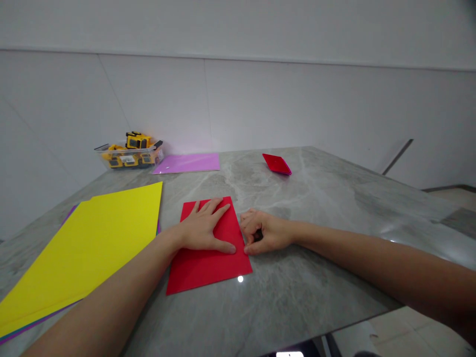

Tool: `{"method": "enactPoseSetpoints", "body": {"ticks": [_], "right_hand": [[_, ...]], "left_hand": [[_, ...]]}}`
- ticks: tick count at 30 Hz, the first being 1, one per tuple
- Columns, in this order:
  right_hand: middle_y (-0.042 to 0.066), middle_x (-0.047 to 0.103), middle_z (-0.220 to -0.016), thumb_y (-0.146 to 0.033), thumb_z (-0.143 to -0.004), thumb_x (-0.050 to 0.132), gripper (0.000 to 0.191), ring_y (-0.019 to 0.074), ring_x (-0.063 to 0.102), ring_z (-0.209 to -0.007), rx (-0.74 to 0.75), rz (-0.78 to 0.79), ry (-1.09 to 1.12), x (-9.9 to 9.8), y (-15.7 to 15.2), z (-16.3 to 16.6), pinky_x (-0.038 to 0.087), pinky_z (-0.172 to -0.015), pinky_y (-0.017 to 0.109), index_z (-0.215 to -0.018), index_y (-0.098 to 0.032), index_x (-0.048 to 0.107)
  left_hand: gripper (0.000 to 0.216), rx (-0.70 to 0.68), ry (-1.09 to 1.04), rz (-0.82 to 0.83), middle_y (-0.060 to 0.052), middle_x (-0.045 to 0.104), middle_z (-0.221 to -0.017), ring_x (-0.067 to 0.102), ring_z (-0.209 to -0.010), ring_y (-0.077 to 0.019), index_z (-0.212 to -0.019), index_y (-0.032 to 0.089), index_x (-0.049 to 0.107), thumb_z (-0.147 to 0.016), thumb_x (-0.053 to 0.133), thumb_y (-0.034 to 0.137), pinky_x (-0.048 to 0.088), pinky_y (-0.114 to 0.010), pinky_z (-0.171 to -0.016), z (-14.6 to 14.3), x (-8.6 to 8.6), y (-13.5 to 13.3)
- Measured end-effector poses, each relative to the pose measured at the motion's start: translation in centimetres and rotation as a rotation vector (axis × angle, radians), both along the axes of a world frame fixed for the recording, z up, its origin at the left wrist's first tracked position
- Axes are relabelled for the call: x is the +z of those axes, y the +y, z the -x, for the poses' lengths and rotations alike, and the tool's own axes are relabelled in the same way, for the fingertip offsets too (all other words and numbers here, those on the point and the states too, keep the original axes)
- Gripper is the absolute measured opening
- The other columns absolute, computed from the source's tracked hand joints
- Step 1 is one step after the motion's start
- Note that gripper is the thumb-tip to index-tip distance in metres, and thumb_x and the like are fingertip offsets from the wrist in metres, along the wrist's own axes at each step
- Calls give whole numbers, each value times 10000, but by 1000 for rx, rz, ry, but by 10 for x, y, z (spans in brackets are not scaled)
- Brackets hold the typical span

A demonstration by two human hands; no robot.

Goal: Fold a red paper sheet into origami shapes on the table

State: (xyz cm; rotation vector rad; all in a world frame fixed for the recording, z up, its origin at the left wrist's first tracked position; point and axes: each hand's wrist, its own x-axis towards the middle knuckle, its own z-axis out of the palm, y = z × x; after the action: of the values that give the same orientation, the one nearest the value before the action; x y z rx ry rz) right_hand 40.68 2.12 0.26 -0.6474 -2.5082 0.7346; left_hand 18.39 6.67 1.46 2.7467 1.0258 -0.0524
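Note:
A red sheet of paper (203,265) lies on the grey marble table (316,248) in front of me. My left hand (204,229) rests flat on its upper half, fingers stretched out and pressing it down. Beside the sheet's right edge, my right hand (262,232) is curled, its fingertips pinched at that edge. I cannot tell if the fingers grip the paper or only touch it.
A stack of paper with a yellow sheet (85,248) on top lies at the left. At the back lie a purple sheet (188,162), a folded red paper piece (277,164) and a clear tub of yellow toy vehicles (130,151). The table's edge runs along the near right.

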Motion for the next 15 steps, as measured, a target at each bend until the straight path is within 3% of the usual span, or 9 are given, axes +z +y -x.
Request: {"method": "enactPoseSetpoints", "body": {"ticks": [6, 15], "right_hand": [[-59, 447, -546, -326, -788, 644, 336, 102, 404, -623, -68, -9, -34, -3, 7, -2, 344, -774, 314, -532, -163, 500], [-56, 426, -512, -319, -785, 632, 335, 98, 375, -572, -152, 3, 19, -5, 25, -2, 346, -639, 263, -524, -162, 492]], "left_hand": [[1178, 6, 9, 0, -183, 85, -1571, 68, -1431, -375, -1501, 166, 192, -597, 501, 857, 39, -570, -1129, -1, 1, -1], [1196, -20, 20, 12, -191, 73, -1570, 41, -1435, -365, -1505, 148, 158, -604, 484, 863, 30, -585, -1124, -1, 2, -1]]}}
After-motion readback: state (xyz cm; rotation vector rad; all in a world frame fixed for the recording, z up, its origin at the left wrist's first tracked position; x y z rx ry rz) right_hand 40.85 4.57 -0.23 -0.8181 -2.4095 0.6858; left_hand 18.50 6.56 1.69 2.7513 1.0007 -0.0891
